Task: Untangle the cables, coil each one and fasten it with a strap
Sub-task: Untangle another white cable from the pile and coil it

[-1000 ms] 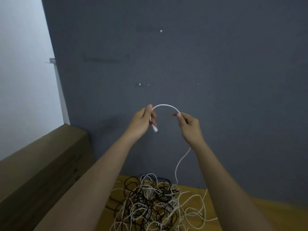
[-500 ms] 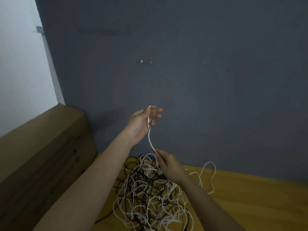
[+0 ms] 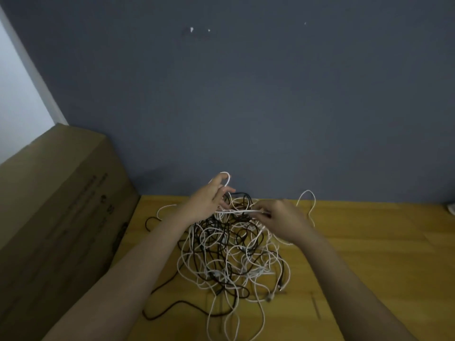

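A tangled heap of white and black cables (image 3: 229, 257) lies on the wooden table (image 3: 369, 254). Just above the heap, my left hand (image 3: 209, 203) holds a small loop of one white cable (image 3: 240, 211); the loop curls over its raised fingers. A short taut stretch of that same cable runs rightward to my right hand (image 3: 283, 217), which pinches it between thumb and fingers. From the right hand the cable drops down into the heap. No strap is visible.
A large cardboard box (image 3: 56, 217) stands against the table's left side. A dark grey wall (image 3: 246, 107) rises directly behind the table. A loose white loop (image 3: 310, 205) lies at the back right of the heap. Bare wood extends to the right.
Both hands have come down from in front of the wall to just above the heap. The right hand moved from below the left hand to beside it, drawing the white cable taut between them.
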`<move>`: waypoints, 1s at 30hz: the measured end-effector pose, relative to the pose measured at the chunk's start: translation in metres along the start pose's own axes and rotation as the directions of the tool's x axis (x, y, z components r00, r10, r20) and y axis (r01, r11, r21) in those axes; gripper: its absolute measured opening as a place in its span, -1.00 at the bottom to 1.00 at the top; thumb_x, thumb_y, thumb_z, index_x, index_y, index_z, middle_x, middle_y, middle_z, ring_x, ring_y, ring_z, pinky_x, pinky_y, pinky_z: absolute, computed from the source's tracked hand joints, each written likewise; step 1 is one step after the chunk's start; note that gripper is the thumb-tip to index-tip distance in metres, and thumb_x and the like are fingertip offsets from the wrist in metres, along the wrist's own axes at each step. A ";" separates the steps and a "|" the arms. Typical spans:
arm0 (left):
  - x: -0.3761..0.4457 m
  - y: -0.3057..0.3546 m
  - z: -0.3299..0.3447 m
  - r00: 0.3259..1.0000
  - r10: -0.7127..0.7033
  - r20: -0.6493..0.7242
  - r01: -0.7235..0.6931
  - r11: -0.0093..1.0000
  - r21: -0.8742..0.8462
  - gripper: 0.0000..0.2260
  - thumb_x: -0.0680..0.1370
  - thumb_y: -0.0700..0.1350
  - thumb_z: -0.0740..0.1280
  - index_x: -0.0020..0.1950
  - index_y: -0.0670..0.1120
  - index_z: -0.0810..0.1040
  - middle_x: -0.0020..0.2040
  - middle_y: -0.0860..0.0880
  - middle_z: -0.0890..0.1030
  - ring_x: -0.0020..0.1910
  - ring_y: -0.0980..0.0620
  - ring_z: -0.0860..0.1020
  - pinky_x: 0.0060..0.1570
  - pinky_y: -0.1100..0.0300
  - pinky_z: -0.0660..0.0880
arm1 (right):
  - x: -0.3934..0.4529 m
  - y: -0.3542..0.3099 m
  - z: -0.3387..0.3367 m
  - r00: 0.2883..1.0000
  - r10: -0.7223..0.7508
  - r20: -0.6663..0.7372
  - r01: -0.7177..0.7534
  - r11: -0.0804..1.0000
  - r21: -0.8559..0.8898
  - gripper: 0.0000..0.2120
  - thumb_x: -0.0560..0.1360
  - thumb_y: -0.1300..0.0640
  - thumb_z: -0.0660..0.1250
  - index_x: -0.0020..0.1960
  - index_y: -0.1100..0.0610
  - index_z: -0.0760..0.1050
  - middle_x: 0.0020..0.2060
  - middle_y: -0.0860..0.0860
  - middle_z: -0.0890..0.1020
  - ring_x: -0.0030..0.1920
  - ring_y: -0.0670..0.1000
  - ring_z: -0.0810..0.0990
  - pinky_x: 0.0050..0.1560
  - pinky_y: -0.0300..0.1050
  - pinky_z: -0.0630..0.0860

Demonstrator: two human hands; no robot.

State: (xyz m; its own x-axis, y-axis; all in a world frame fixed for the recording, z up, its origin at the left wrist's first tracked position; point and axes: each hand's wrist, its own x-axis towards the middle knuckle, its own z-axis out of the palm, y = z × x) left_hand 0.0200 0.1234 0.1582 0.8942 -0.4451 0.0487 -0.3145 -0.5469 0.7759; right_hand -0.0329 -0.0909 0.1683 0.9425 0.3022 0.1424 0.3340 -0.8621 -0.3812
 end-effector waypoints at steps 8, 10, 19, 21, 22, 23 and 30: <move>-0.021 -0.016 0.011 0.993 -0.050 0.106 0.041 0.996 0.080 -0.69 0.68 -0.05 0.06 0.43 0.03 0.34 -0.32 0.15 0.59 -0.49 0.24 0.45 -0.38 0.31 0.38 | -0.004 0.023 -0.012 0.960 0.224 -0.170 -0.127 0.885 0.449 -0.79 0.47 -0.06 0.40 -0.33 -0.13 0.53 -0.52 -0.11 0.47 -0.50 -0.14 0.35 -0.42 -0.20 0.30; -0.025 -0.013 0.015 0.991 -0.045 0.123 0.054 0.996 -0.069 -0.73 0.69 -0.08 0.06 0.30 0.00 0.47 -0.47 0.13 0.48 -0.51 0.20 0.36 -0.43 0.32 0.31 | 0.001 0.012 -0.008 0.939 0.235 -0.252 -0.059 0.831 0.553 -0.80 0.50 0.03 0.38 -0.27 -0.18 0.53 -0.49 -0.19 0.50 -0.49 -0.20 0.37 -0.45 -0.37 0.27; -0.045 -0.008 0.031 0.985 -0.072 0.159 0.149 0.826 -0.544 -0.54 0.52 0.29 0.02 -0.31 0.00 0.47 -0.51 0.11 0.27 -0.54 0.12 0.23 -0.43 0.32 0.26 | 0.028 0.000 0.026 0.836 0.362 -0.412 -0.112 0.848 0.518 -0.71 0.48 -0.12 0.38 -0.26 0.08 0.57 -0.51 -0.12 0.44 -0.45 -0.13 0.36 -0.38 -0.10 0.34; -0.048 -0.009 0.029 0.982 -0.072 0.175 0.153 0.846 -0.511 -0.58 0.53 0.26 0.07 -0.30 -0.03 0.39 -0.49 0.10 0.29 -0.51 0.12 0.24 -0.41 0.32 0.27 | 0.031 0.002 0.031 0.807 0.455 -0.377 -0.150 0.775 0.614 -0.66 0.41 -0.17 0.44 -0.35 0.07 0.54 -0.57 -0.12 0.39 -0.50 -0.15 0.30 -0.44 -0.14 0.29; -0.050 -0.008 0.028 0.978 -0.071 0.195 0.162 0.850 -0.502 -0.61 0.56 0.20 0.08 -0.29 -0.06 0.35 -0.48 0.09 0.29 -0.50 0.12 0.24 -0.41 0.33 0.28 | 0.033 0.002 0.033 0.796 0.490 -0.354 -0.145 0.724 0.675 -0.68 0.38 -0.16 0.47 -0.36 0.06 0.55 -0.57 -0.13 0.40 -0.51 -0.15 0.31 -0.45 -0.17 0.29; -0.051 -0.008 0.027 0.973 -0.071 0.221 0.176 0.845 -0.504 -0.63 0.59 0.14 0.07 -0.28 -0.08 0.32 -0.47 0.09 0.29 -0.49 0.13 0.24 -0.41 0.34 0.27 | 0.034 0.001 0.035 0.791 0.514 -0.332 -0.131 0.673 0.728 -0.72 0.37 -0.14 0.49 -0.36 0.03 0.57 -0.56 -0.14 0.42 -0.50 -0.15 0.33 -0.47 -0.23 0.29; -0.051 -0.001 0.021 0.970 -0.175 0.170 0.236 0.494 -0.836 -0.62 0.68 -0.14 -0.05 -0.32 -0.09 0.27 -0.48 0.07 0.28 -0.56 0.16 0.14 -0.51 0.27 0.05 | 0.020 0.003 0.084 0.918 0.373 -0.136 -0.145 0.633 0.760 -0.84 0.60 0.05 0.21 -0.08 -0.03 0.55 -0.31 -0.10 0.54 -0.32 -0.22 0.47 -0.25 -0.35 0.40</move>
State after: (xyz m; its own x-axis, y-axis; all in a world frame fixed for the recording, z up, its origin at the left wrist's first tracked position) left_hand -0.0317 0.1314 0.1422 0.8679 -0.4565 -0.1957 0.3222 0.2176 0.9213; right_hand -0.0126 -0.0536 0.0929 0.9887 -0.0993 0.1125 0.0807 -0.2802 -0.9566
